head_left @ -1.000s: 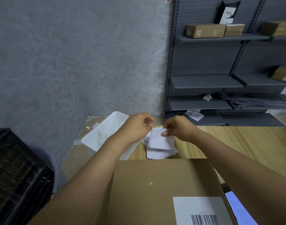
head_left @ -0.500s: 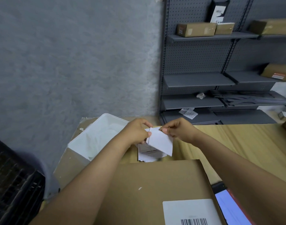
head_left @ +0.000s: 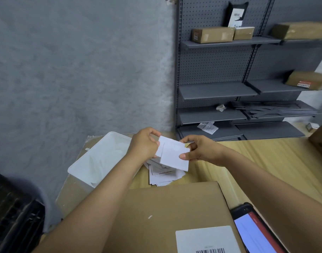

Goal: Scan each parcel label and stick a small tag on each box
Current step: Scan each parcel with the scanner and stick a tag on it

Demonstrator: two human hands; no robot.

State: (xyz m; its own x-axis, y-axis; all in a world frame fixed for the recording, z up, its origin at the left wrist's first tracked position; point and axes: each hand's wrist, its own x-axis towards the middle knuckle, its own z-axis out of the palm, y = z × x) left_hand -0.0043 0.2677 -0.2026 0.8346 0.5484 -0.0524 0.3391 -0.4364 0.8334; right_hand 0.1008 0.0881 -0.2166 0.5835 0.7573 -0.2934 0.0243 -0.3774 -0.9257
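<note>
Above the desk (head_left: 266, 161), beyond the brown box (head_left: 165, 216): white tag (head_left: 174, 157) pinched by left hand (head_left: 143, 143) and right hand (head_left: 202, 150), tilted, long axis from upper left to lower right, over loose tag pile (head_left: 164, 175).

The tag sheet (head_left: 174, 156) held up between the hands is plain white; the loose pile of tags (head_left: 164, 175) under it is white with thin dark outlines; the near parcel box (head_left: 165, 216) is brown cardboard, and its label (head_left: 206, 238) is white with a black barcode; the table (head_left: 266, 161) is pale yellow wood grain; the tub (head_left: 100, 157) to the left is translucent white; the phone (head_left: 255, 232) near right shows a pale blue screen with a red band; the crate (head_left: 14, 216) at near left is black lattice; the far wall (head_left: 74, 61) is mottled grey; the shelving (head_left: 220, 70) at far right is dark grey with dotted pegboard, bearing brown boxes (head_left: 211, 34).
</note>
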